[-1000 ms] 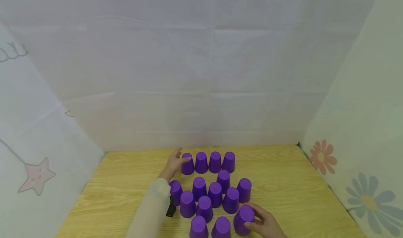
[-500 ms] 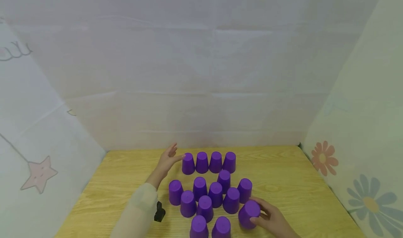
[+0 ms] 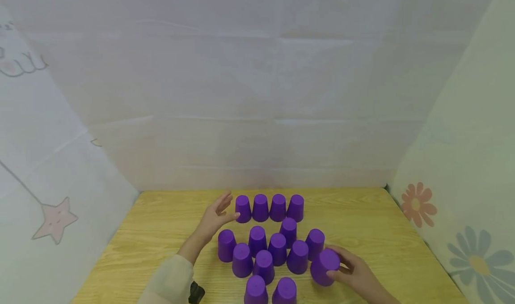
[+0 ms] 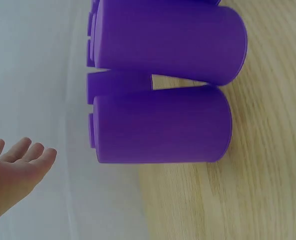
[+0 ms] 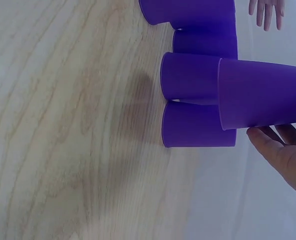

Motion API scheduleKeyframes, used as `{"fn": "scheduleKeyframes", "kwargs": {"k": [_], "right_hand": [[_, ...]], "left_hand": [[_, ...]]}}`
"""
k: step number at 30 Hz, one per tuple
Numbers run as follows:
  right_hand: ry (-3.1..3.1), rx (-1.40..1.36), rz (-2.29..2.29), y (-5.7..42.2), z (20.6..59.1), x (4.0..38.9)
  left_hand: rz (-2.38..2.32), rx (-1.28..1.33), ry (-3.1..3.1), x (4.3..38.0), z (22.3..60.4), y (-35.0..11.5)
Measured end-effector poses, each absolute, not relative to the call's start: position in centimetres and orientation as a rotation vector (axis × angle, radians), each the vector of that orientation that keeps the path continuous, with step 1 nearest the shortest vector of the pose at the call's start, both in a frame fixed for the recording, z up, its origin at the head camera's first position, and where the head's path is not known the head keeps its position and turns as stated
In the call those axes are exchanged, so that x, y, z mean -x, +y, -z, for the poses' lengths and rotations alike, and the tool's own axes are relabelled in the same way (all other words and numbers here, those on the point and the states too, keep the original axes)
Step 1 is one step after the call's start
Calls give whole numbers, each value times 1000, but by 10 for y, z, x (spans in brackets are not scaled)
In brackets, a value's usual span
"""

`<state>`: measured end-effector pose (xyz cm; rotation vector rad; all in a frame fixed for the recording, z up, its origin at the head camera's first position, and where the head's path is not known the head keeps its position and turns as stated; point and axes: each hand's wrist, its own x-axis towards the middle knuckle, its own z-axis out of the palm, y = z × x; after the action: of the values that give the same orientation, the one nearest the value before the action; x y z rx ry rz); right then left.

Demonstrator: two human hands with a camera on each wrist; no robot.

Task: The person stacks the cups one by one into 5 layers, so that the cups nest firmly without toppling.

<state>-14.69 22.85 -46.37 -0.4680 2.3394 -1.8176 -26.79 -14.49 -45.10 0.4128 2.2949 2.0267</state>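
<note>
My right hand [image 3: 358, 275] grips a purple plastic cup [image 3: 324, 268], mouth down, thumb at the near side and fingers behind it. In the right wrist view that cup [image 5: 262, 95] is raised, its rim higher than those of the standing cups [image 5: 197, 125]. My left hand [image 3: 215, 217] has its fingers extended beside the leftmost cup [image 3: 243, 209] of the back row, thumb tip right at its side. The left wrist view shows the fingers [image 4: 20, 167] spread and holding nothing, with large purple cups [image 4: 162, 125] in front.
Several upside-down purple cups [image 3: 263, 266] stand in a loose cluster before the back row of cups [image 3: 278, 208] on the wood-grain table [image 3: 362, 223]. A small black object [image 3: 196, 292] lies by the left sleeve. White sheets [image 3: 257, 94] enclose the back and sides.
My right hand has carried its cup right and away from me, towards the cluster's right end. My left hand has drawn back leftward from around the back row's leftmost cup.
</note>
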Motion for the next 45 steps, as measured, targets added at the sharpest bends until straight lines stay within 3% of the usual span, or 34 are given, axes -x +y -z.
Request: {"fn": "scheduleKeyframes", "kwargs": {"k": [16, 26, 45], "right_hand": [[2403, 273, 1819, 252, 442, 151], [2502, 87, 1817, 262, 448, 158], [2650, 137, 1753, 271, 466, 184]], "left_hand": [[-2047, -535, 2252, 205, 456, -130], [-2017, -629, 2220, 179, 466, -119], [-2043, -660, 1978, 148, 480, -105]]}}
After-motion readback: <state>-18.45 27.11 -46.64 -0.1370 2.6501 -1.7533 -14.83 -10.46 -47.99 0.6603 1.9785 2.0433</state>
